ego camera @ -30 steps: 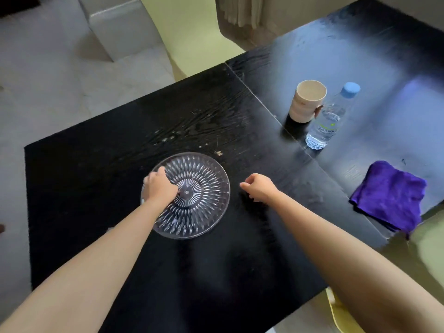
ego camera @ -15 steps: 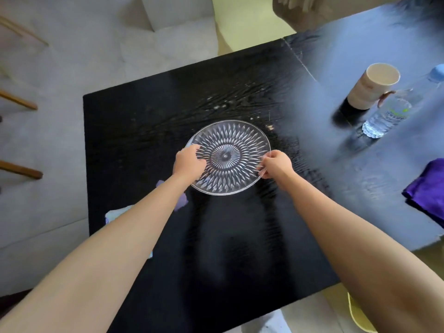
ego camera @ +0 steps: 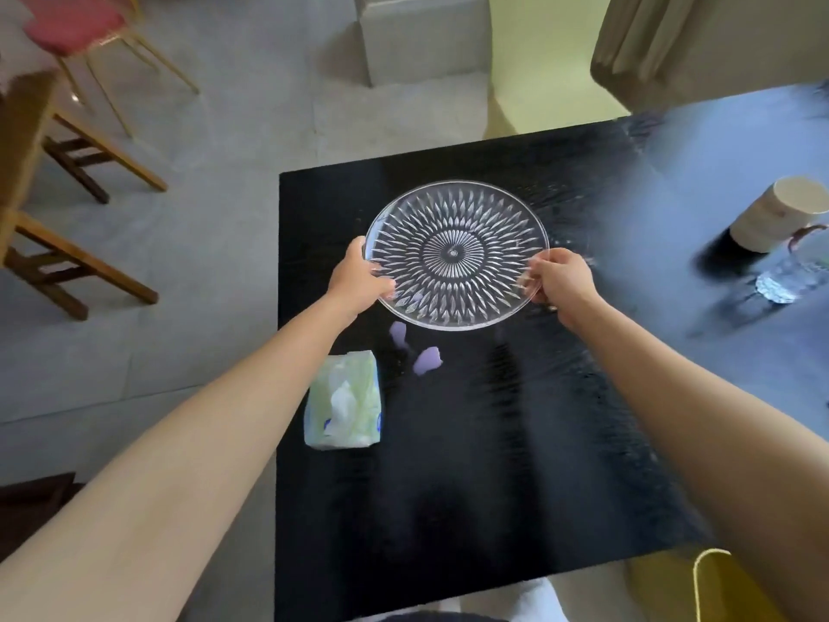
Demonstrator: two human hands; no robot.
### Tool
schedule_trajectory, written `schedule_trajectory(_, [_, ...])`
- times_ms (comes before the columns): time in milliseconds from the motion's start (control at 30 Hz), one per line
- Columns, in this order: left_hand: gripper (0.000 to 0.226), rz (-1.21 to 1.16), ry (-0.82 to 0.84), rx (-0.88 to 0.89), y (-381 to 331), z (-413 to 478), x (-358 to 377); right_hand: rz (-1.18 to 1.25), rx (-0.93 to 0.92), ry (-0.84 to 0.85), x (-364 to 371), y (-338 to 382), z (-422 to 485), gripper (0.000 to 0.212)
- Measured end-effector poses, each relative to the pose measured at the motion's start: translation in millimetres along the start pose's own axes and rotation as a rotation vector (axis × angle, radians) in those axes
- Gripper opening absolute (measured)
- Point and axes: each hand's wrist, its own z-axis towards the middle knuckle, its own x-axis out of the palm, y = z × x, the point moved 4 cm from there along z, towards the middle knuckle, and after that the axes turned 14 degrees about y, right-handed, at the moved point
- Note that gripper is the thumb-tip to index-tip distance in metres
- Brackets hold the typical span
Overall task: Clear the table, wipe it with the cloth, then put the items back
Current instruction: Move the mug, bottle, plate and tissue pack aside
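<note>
A clear cut-glass plate (ego camera: 455, 253) is held a little above the black table (ego camera: 471, 464), near its far left part. My left hand (ego camera: 359, 280) grips the plate's left rim and my right hand (ego camera: 560, 280) grips its right rim. A pale green tissue pack (ego camera: 345, 408) lies at the table's left edge, below my left forearm. Two small purple scraps (ego camera: 426, 361) lie on the table just under the plate's near edge. The purple cloth is out of view.
A cream mug (ego camera: 778, 217) and a clear water bottle (ego camera: 794, 276) stand at the right, blurred. Wooden chairs (ego camera: 54, 172) and a red-seated chair (ego camera: 76, 26) stand on the grey floor at left. A yellow chair edge (ego camera: 713, 572) shows at bottom right.
My right hand came over and took the plate's right rim. Both hands have lifted the plate off the table. The view swung left, revealing the tissue pack and losing the purple cloth.
</note>
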Motion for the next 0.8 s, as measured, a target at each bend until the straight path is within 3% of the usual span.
schedule_trajectory(167, [0.081,-0.115,0.004,0.028,19.2,-25.2,-42.1,-0.02,-0.025,0.02,36.8,22.7,-12.3,0.023])
schedule_trajectory(367, [0.045,-0.268,-0.033,0.094,47.1,-54.1,-64.2,-0.007,-0.032,0.029,69.3,28.0,-21.7,0.023])
schedule_trajectory(467, [0.043,-0.396,-0.151,0.015,83.9,-63.2,-56.9,0.022,-0.027,0.015,75.4,22.9,-24.5,0.024])
schedule_trajectory(533, [0.04,-0.228,-0.193,-0.144,116.7,-68.1,-43.7,0.034,-0.016,-0.001,75.7,17.1,-25.9,0.025])
schedule_trajectory(633, [0.06,0.095,-0.007,-0.409,156.1,-77.8,-8.8,0.03,-0.011,-0.035,72.8,9.5,-28.1,0.025])
schedule_trajectory(700, [0.064,0.175,0.069,-0.465,163.1,-79.8,9.6,0.025,-0.005,-0.059,69.6,5.7,-29.9,0.025])
schedule_trajectory(800, [0.058,0.162,0.057,-0.508,163.8,-74.3,19.5,0.026,0.001,-0.094,64.3,-0.8,-32.1,0.027])
